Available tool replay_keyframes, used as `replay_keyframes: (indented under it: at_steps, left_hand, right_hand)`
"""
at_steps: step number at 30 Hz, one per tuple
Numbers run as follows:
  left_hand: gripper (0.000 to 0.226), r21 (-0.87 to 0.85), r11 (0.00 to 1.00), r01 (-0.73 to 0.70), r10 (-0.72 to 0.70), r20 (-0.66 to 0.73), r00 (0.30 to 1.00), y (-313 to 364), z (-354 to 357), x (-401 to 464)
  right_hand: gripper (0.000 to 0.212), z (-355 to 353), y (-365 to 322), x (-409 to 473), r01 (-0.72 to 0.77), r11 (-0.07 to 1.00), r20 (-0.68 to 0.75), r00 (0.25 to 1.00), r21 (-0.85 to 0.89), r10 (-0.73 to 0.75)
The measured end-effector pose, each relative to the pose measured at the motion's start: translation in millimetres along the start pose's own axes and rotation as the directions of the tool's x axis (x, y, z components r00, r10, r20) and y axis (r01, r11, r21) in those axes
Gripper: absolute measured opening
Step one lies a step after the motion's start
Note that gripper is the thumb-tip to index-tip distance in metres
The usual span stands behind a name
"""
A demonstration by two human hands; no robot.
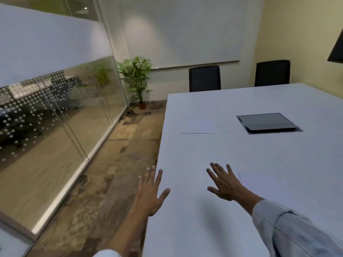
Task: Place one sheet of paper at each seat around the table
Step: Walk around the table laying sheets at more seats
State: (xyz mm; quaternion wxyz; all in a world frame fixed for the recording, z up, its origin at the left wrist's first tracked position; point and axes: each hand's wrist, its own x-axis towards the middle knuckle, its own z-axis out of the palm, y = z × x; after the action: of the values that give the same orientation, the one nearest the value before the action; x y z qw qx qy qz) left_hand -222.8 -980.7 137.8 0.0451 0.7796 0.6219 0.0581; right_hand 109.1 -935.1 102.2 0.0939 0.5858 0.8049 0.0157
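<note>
Across the frame from six to three o'clock, a white table [259,164] is seen, with a sheet of paper [198,125] laid flat on it toward twelve o'clock of the hands, its near edge marked by a thin dark line. Both the left hand [150,191] and right hand [225,184] are spread wide, fingers straight, with nothing held; the left is placed at the table's edge.

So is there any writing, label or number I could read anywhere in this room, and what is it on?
None that can be read.
Sheet of paper on the table: looks blank, only its edge shows.
Whiteboard: no writing visible.
Glass wall: only a dot pattern, no letters.
Dark panel set in the table: no label visible.
</note>
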Motion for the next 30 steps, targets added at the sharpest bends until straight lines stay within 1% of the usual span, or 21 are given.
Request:
replay_keyframes:
  at_steps: [3, 4, 6, 10, 13, 17, 20, 22, 24, 27, 30]
  left_hand:
    - [0.082, 0.002, 1.0, 0.012, -0.012, -0.026, 1.0, -54.5, -13.8, -4.6]
    - [0.084, -0.012, 1.0, 0.01, -0.01, -0.017, 1.0, -70.1, -16.6, -5.9]
    - [0.084, -0.026, 1.0, -0.016, 0.015, -0.02, 1.0, -101.0, -20.8, -1.3]
    - [0.082, -0.035, 0.998, -0.048, 0.047, -0.028, 0.999, -151.8, -25.6, 36.7]
    - [0.076, -0.037, 0.994, -0.103, 0.102, -0.024, 0.995, -183.8, -22.1, 73.8]
    - [0.076, -0.06, 0.98, -0.192, 0.191, -0.022, 0.981, -234.2, -12.1, 146.4]
    - [0.081, -0.087, 0.973, -0.213, 0.214, 0.002, 0.977, -274.4, -10.2, 207.4]
    - [0.082, -0.077, 0.967, -0.243, 0.247, 0.04, 0.968, -300.4, -10.6, 246.5]
    - [0.082, -0.056, 0.96, -0.274, 0.276, 0.036, 0.96, -325.0, -16.7, 289.7]
    - [0.082, -0.051, 0.959, -0.28, 0.282, 0.056, 0.958, -351.6, -23.9, 356.5]
    - [0.081, -0.04, 0.935, -0.352, 0.354, 0.075, 0.932, -368.5, -20.5, 423.3]
  right_hand:
    - [0.082, -8.3, -44.3, 21.8, -0.082, 0.997, 0.044, 0.996, 0.009, 0.082]
    - [0.081, -11.2, -58.9, 28.8, -0.097, 0.995, 0.07, 0.993, 0.022, 0.095]
    - [0.08, -13.2, -86.2, 49.3, -0.106, 0.994, 0.07, 0.992, 0.031, 0.103]
    - [0.077, -16.3, -126.2, 104.2, -0.143, 0.988, 0.07, 0.988, 0.049, 0.14]
    - [0.076, -14.8, -150.3, 152.0, -0.183, 0.981, 0.077, 0.981, 0.067, 0.178]
    - [0.075, -14.0, -171.5, 235.3, -0.271, 0.956, 0.103, 0.96, 0.11, 0.261]
    - [0.073, -16.1, -181.6, 300.4, -0.345, 0.927, 0.135, 0.935, 0.145, 0.327]
    - [0.073, -24.5, -185.8, 337.4, -0.389, 0.907, 0.173, 0.916, 0.162, 0.362]
    - [0.072, -31.2, -188.6, 374.0, -0.437, 0.881, 0.173, 0.896, 0.183, 0.409]
    - [0.072, -45.8, -187.5, 419.9, -0.487, 0.845, 0.212, 0.87, 0.219, 0.446]
    - [0.072, -48.3, -179.1, 466.2, -0.566, 0.788, 0.224, 0.823, 0.244, 0.522]
